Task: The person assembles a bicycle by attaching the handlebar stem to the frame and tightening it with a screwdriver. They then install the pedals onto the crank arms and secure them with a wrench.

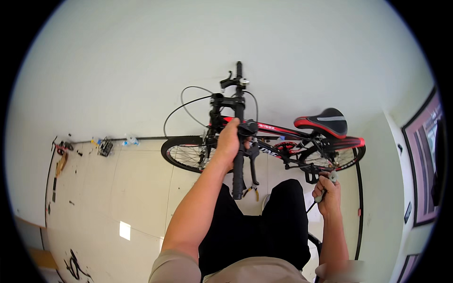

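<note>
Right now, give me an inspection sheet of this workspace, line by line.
Surface: pale tiled floor, a bright light patch on it.
Job's things: red and black bicycle standing against the white wall; handlebar turned toward the person; black and red saddle.
Clutter: pliers on the floor under the handlebar; small tools and parts along the wall base at left.
Grips: left hand closed on the handlebar by the brake lever; right hand holds a tool with a pale handle near the pedal.
Cables: brake cables loop off the handlebar.
Surroundings: dark-framed window or door at right.
</note>
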`<state>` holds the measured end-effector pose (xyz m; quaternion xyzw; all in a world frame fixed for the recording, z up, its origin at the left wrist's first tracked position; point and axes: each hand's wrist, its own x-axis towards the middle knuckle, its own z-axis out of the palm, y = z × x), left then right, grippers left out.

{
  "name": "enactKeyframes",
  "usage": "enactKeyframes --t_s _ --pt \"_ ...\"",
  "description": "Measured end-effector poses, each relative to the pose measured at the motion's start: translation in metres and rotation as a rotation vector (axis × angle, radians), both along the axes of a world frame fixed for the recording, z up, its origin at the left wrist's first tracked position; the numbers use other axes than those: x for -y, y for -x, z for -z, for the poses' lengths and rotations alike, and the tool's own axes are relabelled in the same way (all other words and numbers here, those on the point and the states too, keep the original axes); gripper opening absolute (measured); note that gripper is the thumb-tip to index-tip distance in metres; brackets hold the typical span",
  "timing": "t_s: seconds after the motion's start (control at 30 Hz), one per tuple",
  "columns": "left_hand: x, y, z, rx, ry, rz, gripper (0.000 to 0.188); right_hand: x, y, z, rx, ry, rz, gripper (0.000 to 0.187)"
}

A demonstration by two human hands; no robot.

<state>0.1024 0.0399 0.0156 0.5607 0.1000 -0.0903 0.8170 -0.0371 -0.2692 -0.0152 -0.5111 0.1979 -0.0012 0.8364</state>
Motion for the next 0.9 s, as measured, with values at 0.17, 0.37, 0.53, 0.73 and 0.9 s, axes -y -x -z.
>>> enactKeyframes --t_s 0.17,0.37,0.53,0.73,0.9 --pt "0.004 0.001 -0.003 0.004 0.052 0.011 0.032 -0.046 -0.023 -0.025 0.163 0.231 -0.050 0.009" --pt "-0.019 0.005 -0.008 0.008 0.003 0.046 0.038 -0.109 -0.056 -0.078 0.224 0.528 -0.269 0.013" --pt "-0.020 0.004 -0.015 0.010 -0.074 0.061 0.046 -0.144 -0.083 -0.097 0.374 0.745 -0.433 0.031" --pt "-0.017 0.002 -0.014 -0.036 -0.051 -0.008 0.050 -0.175 -0.111 -0.090 0.505 0.801 -0.577 0.054" --pt "-0.020 0.004 -0.014 -0.032 -0.063 0.001 0.049 -0.183 -0.110 -0.091 0.524 0.885 -0.638 0.057"
